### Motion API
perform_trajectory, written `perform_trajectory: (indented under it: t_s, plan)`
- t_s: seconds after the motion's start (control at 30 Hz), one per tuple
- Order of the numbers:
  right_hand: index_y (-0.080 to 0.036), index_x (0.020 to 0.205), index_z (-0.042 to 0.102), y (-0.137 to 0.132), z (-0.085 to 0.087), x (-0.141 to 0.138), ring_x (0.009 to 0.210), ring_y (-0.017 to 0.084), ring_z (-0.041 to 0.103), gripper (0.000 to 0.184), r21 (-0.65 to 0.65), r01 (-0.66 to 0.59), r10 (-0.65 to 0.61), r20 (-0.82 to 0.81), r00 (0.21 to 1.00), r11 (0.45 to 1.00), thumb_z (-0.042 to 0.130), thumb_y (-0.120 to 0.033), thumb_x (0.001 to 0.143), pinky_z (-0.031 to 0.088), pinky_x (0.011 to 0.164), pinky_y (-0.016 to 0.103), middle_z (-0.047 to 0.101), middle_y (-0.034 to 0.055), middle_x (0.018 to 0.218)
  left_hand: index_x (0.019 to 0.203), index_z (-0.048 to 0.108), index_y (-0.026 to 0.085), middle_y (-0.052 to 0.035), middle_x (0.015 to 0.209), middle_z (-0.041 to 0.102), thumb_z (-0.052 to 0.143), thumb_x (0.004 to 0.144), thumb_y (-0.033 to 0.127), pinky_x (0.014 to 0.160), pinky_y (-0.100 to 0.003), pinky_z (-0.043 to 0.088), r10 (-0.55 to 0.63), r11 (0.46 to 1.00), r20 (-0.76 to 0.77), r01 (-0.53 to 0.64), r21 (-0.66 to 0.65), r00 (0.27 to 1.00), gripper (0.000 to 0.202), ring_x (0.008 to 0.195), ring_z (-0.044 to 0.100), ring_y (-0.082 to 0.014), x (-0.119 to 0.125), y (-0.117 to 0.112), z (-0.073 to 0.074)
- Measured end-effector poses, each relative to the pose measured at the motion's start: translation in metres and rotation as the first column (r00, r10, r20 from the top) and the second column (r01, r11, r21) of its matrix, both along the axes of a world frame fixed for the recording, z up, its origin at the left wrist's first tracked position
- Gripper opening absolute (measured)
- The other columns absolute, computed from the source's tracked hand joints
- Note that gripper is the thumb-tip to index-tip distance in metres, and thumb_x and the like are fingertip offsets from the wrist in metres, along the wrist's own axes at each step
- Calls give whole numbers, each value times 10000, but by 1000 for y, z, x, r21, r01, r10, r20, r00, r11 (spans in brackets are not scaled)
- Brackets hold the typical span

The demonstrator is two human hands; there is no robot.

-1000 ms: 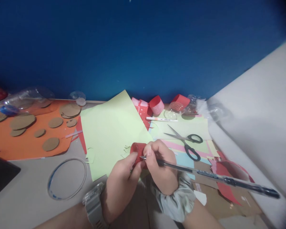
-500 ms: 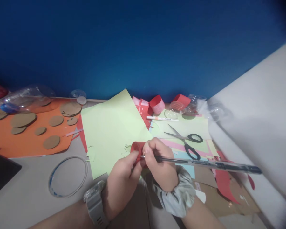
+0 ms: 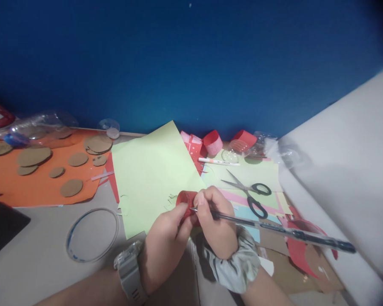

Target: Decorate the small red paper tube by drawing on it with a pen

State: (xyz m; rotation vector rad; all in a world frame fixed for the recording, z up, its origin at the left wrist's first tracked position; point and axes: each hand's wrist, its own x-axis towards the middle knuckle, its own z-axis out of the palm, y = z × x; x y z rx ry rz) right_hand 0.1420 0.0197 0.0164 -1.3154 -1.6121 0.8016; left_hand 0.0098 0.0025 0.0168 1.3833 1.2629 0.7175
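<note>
A small red ring [image 3: 185, 198], seemingly of paper, is pinched in my left hand [image 3: 166, 242], thumb on its near side. My right hand [image 3: 217, 225] grips a clear-barrelled pen [image 3: 274, 229] near its tip, fingers also against the ring's right side. The pen's tip meets the ring close to my left thumb, and its long barrel slants out to the right. Much of the ring is hidden behind my fingers. Beneath and beyond both hands lies a light green sheet [image 3: 150, 170]. Black-handled scissors [image 3: 247, 189] rest open to the right of my right hand.
On the left, an orange sheet [image 3: 35, 193] bears several cardboard discs [image 3: 72, 187] and a clear plastic bottle [image 3: 44, 127]. A clear ring [image 3: 92, 233] and a dark device [image 3: 6, 225] lie nearer. Red paper rings [image 3: 212, 143] and a white marker [image 3: 218, 161] stand behind, before a blue wall [image 3: 191, 63].
The pen's back end has swung slightly down and toward me while its tip stays at the red ring. Both hands keep their grip; the whole view has shifted a little.
</note>
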Motion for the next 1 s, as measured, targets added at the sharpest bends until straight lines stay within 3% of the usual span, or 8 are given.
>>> perform_trajectory:
  t_s: [0.17,0.3,0.47,0.6,0.8,1.0]
  plan:
    - [-209,678,409,1,1,-1,541,92,404,273,-10,-77,78,44,996,997,464,-244,943,349,524,225,416,-59,610,831,535,196,-20,772,617,419,911,238,773,-285,447,1,1000,19,-1,6,1000,147,726,566,-174,-1,-1,-1]
    - [-213,695,408,1,1,-2,549,95,407,268,-15,-5,5,2,1000,1000,451,-254,956,356,524,222,409,-59,617,842,541,193,-28,797,621,418,915,246,764,-286,445,4,1000,-4,-4,12,1000,153,745,570,-180,0,-1,-1]
    - [-209,683,417,0,-1,-1,549,93,411,268,-5,-88,88,35,996,996,465,-240,945,351,525,223,419,-57,617,805,522,203,-4,731,592,414,921,252,757,-270,444,-4,1000,37,4,4,999,166,775,586,-181,0,0,-2]
    - [-211,697,416,0,-1,-1,557,95,413,262,-6,-20,20,7,1000,1000,447,-236,956,362,529,220,418,-56,627,786,511,205,-1,731,590,425,917,250,743,-271,440,0,1000,12,0,4,1000,163,724,556,-168,-1,0,-3]
    - [-208,681,421,0,3,0,538,92,402,268,5,-107,106,38,994,994,469,-224,944,346,517,227,416,-57,610,810,522,206,-6,749,616,426,922,272,762,-278,444,-9,1000,36,10,-10,999,162,711,567,-169,-2,-1,-1]
    - [-214,732,465,-8,1,-1,540,102,436,207,202,11,19,-148,989,979,476,-159,930,349,513,241,483,-41,638,770,515,198,-6,710,589,431,930,330,792,-289,452,25,1000,79,-24,-12,997,224,751,588,-184,-1,0,1]
